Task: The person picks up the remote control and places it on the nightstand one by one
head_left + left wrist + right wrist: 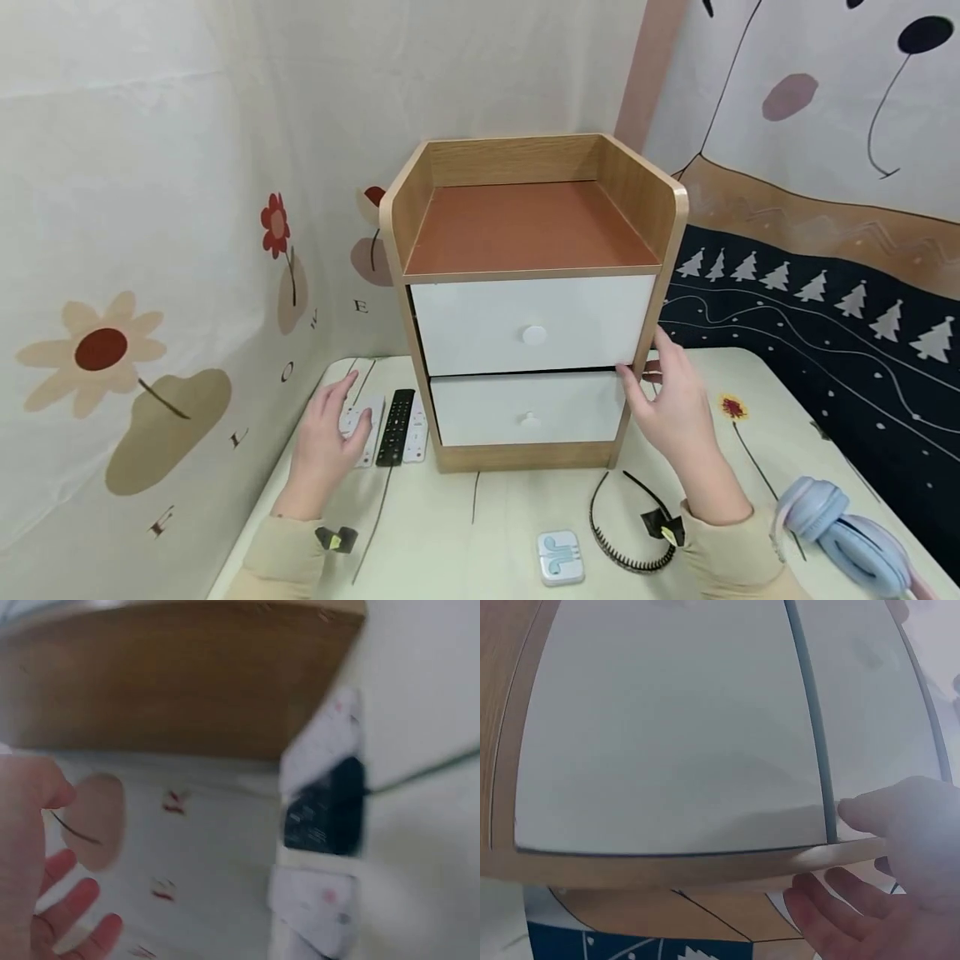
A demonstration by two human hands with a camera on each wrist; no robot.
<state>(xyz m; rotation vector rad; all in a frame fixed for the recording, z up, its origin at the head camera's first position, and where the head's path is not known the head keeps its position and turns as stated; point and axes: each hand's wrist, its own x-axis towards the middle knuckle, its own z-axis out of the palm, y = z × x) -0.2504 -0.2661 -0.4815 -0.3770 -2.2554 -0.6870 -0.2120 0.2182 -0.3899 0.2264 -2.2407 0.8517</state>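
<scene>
A small wood-coloured cabinet [525, 458] with an upper white drawer [480, 329] and a lower white drawer [480, 408] stands upright, both drawers pushed in. My right hand [678, 408] is at its right edge. The thumb [862, 814] lies over the front by the gap between the drawers, while the other fingers [817, 907] extend along the outer side. To the left, apart from the cabinet, my left hand [322, 442] hovers with fingers spread and nothing in it. The left wrist view is blurred and shows the cabinet's wooden side [172, 682] beyond that hand.
Left of the cabinet lie a black remote [395, 429] and white remotes [416, 433]. In front are an earphone case [560, 557] and a black toothed headband [626, 562]. Blue headphones [855, 533] lie at the right. Printed curtains [150, 208] surround the table [450, 542].
</scene>
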